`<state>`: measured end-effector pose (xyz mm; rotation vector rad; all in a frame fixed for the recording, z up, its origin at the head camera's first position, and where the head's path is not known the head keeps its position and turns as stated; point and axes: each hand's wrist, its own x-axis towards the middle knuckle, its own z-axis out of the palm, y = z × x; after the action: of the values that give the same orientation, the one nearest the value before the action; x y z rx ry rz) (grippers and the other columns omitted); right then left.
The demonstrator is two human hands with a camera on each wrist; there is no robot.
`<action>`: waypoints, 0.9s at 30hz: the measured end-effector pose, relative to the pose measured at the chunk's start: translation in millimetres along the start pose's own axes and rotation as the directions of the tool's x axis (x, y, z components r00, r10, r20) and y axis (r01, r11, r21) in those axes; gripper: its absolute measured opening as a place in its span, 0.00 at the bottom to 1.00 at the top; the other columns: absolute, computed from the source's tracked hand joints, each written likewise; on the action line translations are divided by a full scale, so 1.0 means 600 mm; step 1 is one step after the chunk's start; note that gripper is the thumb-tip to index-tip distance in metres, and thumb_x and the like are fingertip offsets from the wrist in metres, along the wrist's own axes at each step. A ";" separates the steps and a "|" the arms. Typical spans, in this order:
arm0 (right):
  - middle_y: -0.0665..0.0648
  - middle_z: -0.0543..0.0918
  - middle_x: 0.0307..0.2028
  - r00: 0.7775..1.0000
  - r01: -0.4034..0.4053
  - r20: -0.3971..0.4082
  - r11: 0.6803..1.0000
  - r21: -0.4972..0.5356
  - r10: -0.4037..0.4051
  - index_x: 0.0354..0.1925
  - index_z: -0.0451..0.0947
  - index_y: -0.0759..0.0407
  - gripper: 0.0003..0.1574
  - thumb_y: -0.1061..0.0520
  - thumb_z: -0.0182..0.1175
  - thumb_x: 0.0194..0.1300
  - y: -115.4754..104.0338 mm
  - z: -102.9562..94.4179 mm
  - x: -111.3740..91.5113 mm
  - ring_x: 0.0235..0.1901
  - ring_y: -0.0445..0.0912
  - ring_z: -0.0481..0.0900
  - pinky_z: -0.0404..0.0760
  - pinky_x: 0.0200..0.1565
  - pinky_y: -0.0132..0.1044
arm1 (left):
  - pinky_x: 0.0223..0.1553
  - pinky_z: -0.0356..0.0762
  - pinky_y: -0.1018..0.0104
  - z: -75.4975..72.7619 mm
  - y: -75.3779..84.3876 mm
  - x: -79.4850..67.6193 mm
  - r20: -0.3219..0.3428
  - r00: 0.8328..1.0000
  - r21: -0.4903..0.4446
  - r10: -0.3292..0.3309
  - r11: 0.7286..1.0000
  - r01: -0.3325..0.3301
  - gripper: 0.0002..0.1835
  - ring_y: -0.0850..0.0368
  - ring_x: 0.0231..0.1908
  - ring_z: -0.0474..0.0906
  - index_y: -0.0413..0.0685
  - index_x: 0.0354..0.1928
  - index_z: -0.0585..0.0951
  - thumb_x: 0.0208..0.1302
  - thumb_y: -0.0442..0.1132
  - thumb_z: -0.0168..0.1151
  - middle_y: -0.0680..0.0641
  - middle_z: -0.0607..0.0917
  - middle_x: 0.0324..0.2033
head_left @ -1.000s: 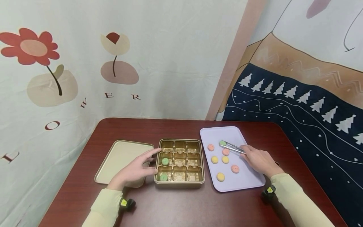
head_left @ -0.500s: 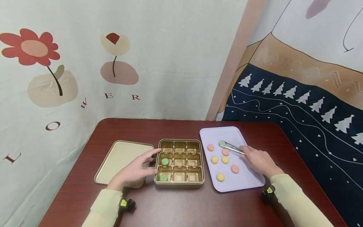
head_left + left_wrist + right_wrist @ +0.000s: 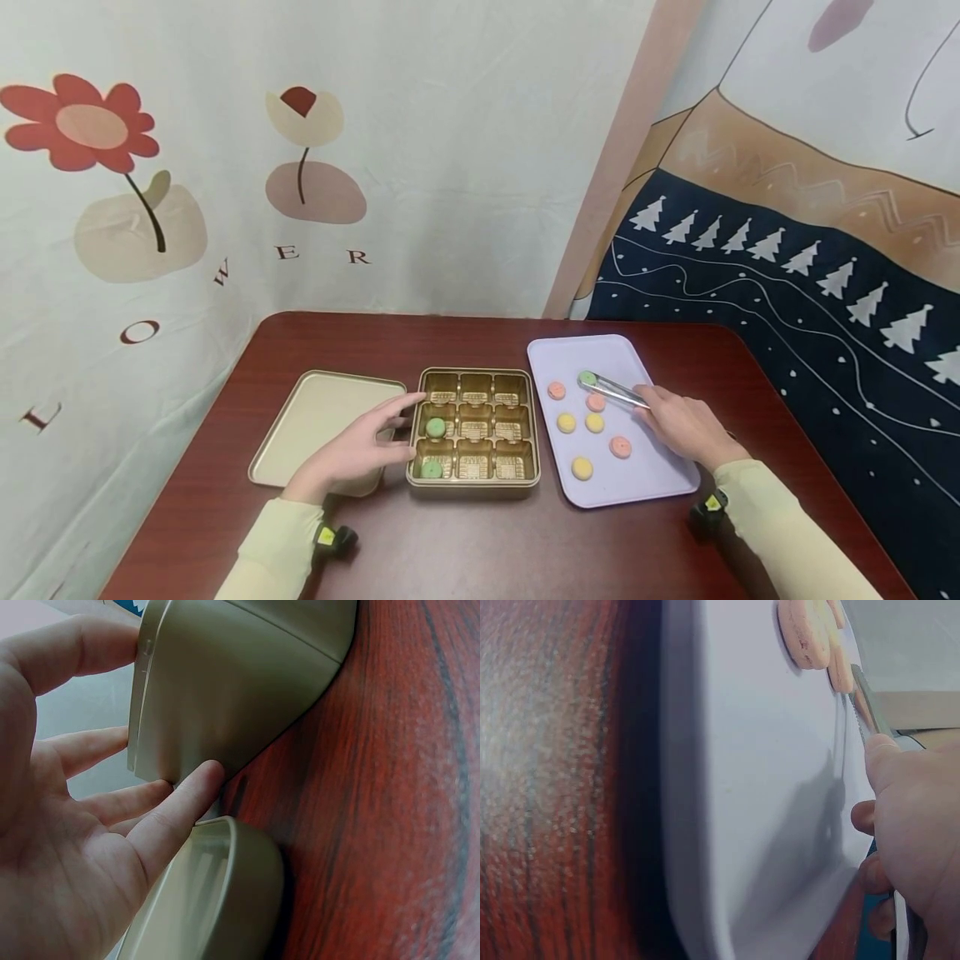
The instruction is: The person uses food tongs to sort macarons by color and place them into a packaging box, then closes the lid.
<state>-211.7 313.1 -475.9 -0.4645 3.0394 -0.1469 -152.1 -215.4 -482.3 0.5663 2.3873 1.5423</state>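
My right hand [image 3: 686,425] grips metal tongs [image 3: 618,390] above the lilac tray [image 3: 645,483]. At the tongs' far tips is a green macaron [image 3: 587,378], between the two arms. My left hand [image 3: 360,446] spreads its fingers along the left side of a gold tin box [image 3: 474,492]. In the left wrist view the fingertips touch the box's wall [image 3: 225,682]. The box holds a gold insert with nine-grid style compartments. One green macaron [image 3: 436,427] lies in the middle-left compartment, another green macaron [image 3: 432,469] in the front-left one.
Several pink and yellow macarons lie on the tray, among them a pink macaron [image 3: 620,447] and a yellow macaron [image 3: 582,468]. The tin's lid [image 3: 300,425] lies left of the box, partly under the left hand. All stand on a reddish-brown table [image 3: 480,550].
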 end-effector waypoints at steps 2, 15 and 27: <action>0.63 0.82 0.59 1.000 0.002 -0.001 1.000 0.004 -0.002 0.73 0.68 0.55 0.36 0.43 0.64 0.75 -0.001 -0.004 0.001 0.44 0.51 0.80 0.88 0.51 0.58 | 0.67 0.77 0.37 0.000 0.000 0.000 0.002 1.000 0.001 0.004 1.000 -0.004 0.48 0.21 0.71 0.63 0.44 0.82 0.59 0.63 0.35 0.73 0.30 0.57 0.80; 0.62 0.83 0.57 0.996 0.050 -0.074 0.999 -0.016 -0.051 0.72 0.69 0.56 0.34 0.45 0.63 0.75 -0.008 -0.026 0.004 0.43 0.51 0.82 0.90 0.50 0.57 | 0.66 0.78 0.38 -0.002 -0.005 0.003 0.005 1.000 0.007 0.026 1.000 -0.026 0.47 0.20 0.70 0.63 0.43 0.82 0.60 0.63 0.34 0.73 0.30 0.57 0.79; 0.61 0.84 0.55 0.992 0.076 -0.099 0.997 -0.016 -0.077 0.70 0.70 0.55 0.33 0.44 0.64 0.75 -0.012 -0.036 0.006 0.41 0.50 0.82 0.91 0.48 0.56 | 0.67 0.77 0.38 -0.001 -0.003 0.004 0.011 1.000 0.005 0.023 1.000 -0.023 0.48 0.20 0.71 0.63 0.43 0.82 0.59 0.63 0.35 0.73 0.30 0.58 0.79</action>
<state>-214.5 306.9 -453.7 -0.5925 3.1225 -0.1601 -154.8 -215.6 -483.9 0.6037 2.3858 1.5383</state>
